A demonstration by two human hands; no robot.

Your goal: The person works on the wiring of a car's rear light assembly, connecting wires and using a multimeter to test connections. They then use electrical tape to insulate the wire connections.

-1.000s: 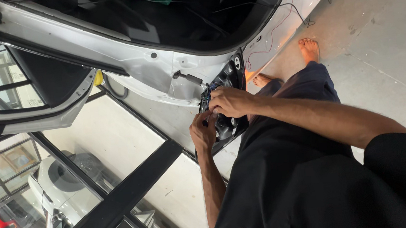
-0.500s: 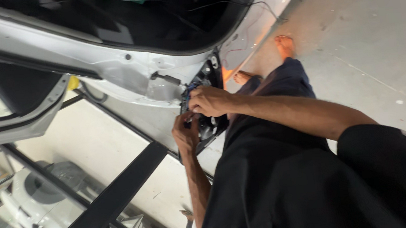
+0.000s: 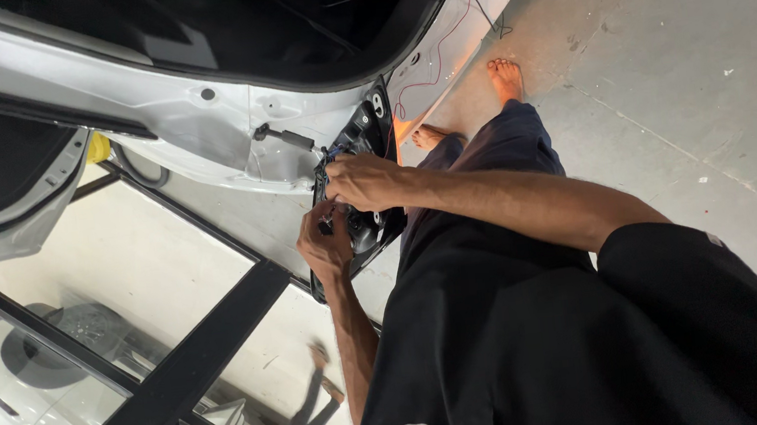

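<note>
Nearest, the left hand (image 3: 325, 241) is curled against the lower part of a black tail-light housing (image 3: 365, 172), fingers pinched on a small fitting I cannot make out. Just beyond, the right hand (image 3: 364, 181) closes over the housing's upper wiring. The housing hangs at the rear corner of the white car body (image 3: 181, 121). It looks like connector work; the next move calls for a steady, fine pull.

The car body (image 3: 200, 119) was glossy white painted metal, smooth. The black lamp housing (image 3: 367, 195) looked like hard plastic — slightly shiny. Thin wires (image 3: 436, 47) had plastic coating. The floor (image 3: 693, 86) was matt grey concrete, rough and speckled. The shirt (image 3: 552, 344) was soft black cloth — matt.
</note>
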